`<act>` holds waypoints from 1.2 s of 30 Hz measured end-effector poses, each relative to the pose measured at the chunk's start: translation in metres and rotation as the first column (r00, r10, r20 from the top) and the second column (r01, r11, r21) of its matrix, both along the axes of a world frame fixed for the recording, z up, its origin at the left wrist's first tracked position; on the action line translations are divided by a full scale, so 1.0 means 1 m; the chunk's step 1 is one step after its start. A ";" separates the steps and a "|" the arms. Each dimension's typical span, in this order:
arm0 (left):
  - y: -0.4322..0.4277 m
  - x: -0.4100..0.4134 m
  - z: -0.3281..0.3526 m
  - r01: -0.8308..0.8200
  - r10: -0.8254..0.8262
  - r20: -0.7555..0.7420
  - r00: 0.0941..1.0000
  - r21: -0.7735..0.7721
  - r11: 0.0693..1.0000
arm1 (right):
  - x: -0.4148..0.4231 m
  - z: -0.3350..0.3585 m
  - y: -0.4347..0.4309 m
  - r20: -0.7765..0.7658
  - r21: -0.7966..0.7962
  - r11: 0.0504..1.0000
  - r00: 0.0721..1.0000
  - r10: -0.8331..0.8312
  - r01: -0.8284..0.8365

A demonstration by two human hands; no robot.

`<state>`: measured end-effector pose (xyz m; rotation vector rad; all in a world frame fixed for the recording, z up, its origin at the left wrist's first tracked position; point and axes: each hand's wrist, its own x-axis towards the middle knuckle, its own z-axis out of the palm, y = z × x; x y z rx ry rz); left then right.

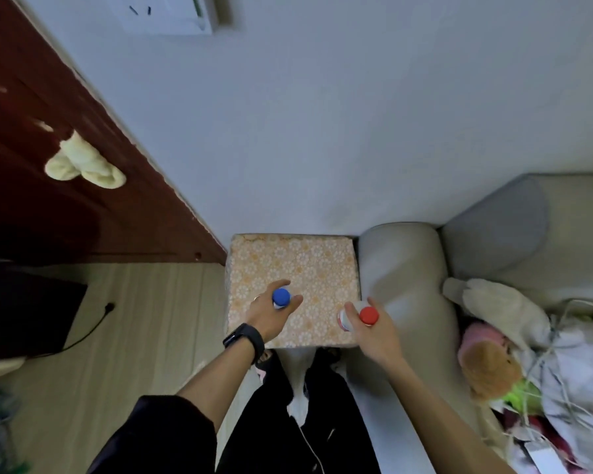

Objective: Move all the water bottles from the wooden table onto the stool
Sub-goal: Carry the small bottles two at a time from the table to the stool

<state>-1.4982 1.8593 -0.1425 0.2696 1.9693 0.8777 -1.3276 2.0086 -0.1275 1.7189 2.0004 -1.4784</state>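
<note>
Blue-capped water bottle (281, 297) is being gripped by the left hand (267, 316), whose thumb and fingers are curling round its neck just under the cap. It is standing upright over the near left part of the stool (295, 261), a square seat in an orange-and-white floral cover; from this overhead angle I cannot tell whether its base is touching the fabric. The right hand (374, 331) is wrapping its fingers round a red-capped water bottle (368, 315), which is tilting slightly and hanging over the stool's near right corner, close to the sofa armrest (401, 268); whether it is resting on the seat is likewise unclear. The two bottles are staying well apart from each other. A black wristband (243, 340) is sitting on the left wrist. The stool is standing against the pale wall (322, 131), between a reddish-brown door (31, 200) and the grey sofa. A pale yellow cloth (83, 162) is hanging bunched on the door. Plush toys (493, 313) are lying on the sofa seat among white cords. On the wooden floor (144, 319) to the left, a black cable (96, 323) is trailing beside a dark boxy object (24, 309).
</note>
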 end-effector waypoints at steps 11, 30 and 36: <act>0.097 -0.029 -0.088 -0.073 0.074 0.020 0.997 -0.052 0.996 | -0.080 -0.091 0.110 0.007 -0.042 0.997 0.998 0.068 -0.068; 0.213 -0.091 -0.146 -0.011 0.024 -0.130 0.991 0.095 0.995 | -0.145 -0.158 0.198 -0.066 -0.056 0.980 0.980 0.188 -0.192; 0.204 -0.073 -0.156 -0.093 0.092 -0.053 0.994 -0.011 0.996 | -0.125 -0.169 0.198 -0.094 0.000 0.957 0.953 0.288 -0.289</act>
